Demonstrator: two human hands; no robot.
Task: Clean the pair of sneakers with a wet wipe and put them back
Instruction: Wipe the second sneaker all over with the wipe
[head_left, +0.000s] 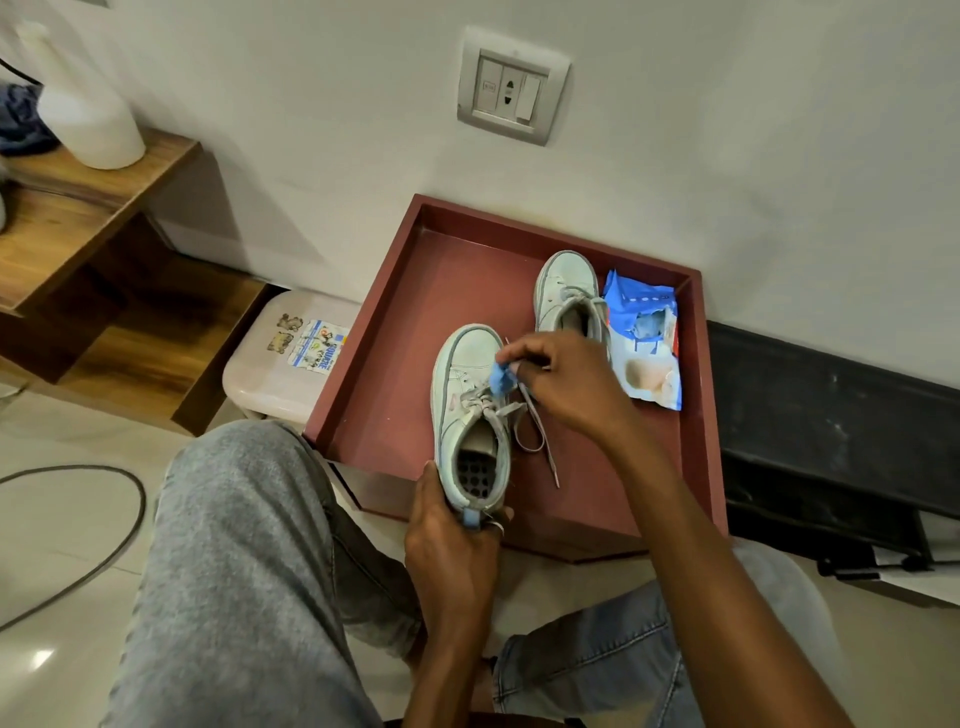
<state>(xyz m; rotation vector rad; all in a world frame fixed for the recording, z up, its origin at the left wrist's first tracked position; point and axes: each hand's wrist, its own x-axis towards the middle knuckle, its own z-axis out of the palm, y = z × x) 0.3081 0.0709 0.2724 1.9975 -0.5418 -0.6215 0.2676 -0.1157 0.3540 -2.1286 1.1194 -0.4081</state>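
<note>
Head view, nearest: person's knee in grey jeans low left, both forearms reaching forward over the lap.
Left hand: fingers and thumb curled round the heel of the near sneaker, holding it toe-away over the front part of the tray.
Risk, left grip: the hold is at the heel only. Judged that hard scrubbing toward the toe could lever the shoe down or twist it out of the fingers.
Loose lace: untied, hangs off the shoe's right side toward the tray floor. It could snag in the wiping fingers or get dragged and pull the shoe off line.
Wet wipe: blue, bunched small, on the upper beside the lacing.
Right hand: fingertips closed in a pinch on the wet wipe, other fingers curled in, nothing else held.
Risk, wipe: the wad is so small that little of it meets the shoe. It is likely to smear dirt or slip from the pinch, and the sides and sole may get missed.
Second sneaker: stands in the tray further back, toe to the wall, just beside or touching the wipe pack. Can't tell if it has been cleaned.
Risk, pack: the opening looks uncovered, so the wipes could dry. The right wrist is near it, and a nudge could shove it.
Progress: judged mid-clean on the near sneaker, put-back not yet done.
Far: stool left of the tray, wall socket above.
</note>
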